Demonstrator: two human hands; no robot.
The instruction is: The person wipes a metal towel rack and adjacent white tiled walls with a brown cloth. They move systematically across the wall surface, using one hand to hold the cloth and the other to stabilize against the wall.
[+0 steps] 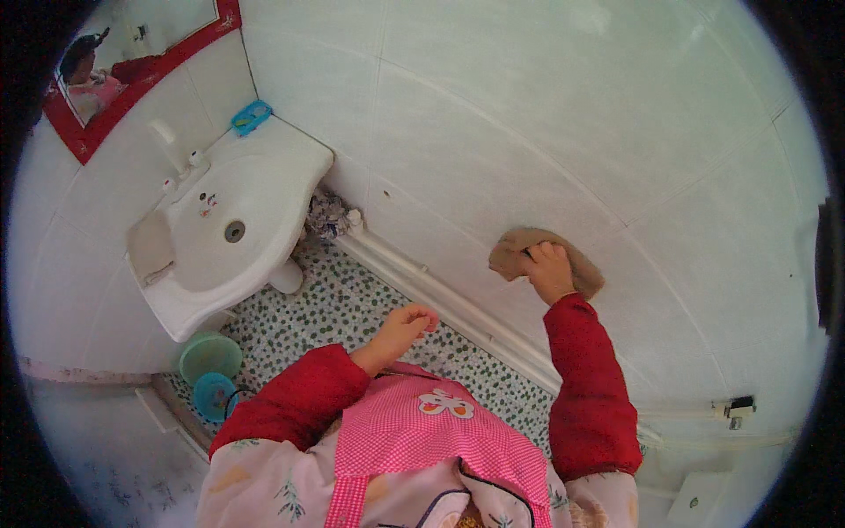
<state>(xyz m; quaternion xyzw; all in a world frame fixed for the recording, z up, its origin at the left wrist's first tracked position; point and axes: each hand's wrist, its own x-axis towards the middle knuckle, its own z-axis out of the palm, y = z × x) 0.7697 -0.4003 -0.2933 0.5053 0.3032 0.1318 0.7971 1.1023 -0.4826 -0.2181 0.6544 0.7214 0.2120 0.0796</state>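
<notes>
My right hand presses a brown cloth flat against the white tiled wall, its fingers bent over the cloth. Part of the cloth is hidden under the hand. In front of the pink checked apron, my left hand hangs in the air with its fingers curled in, and nothing shows in it. Red sleeves cover both forearms.
A white washbasin stands at the left, with a folded cloth on its rim and a blue soap dish at its corner. White pipes run along the wall's foot. Green and blue basins sit on the pebble-patterned floor.
</notes>
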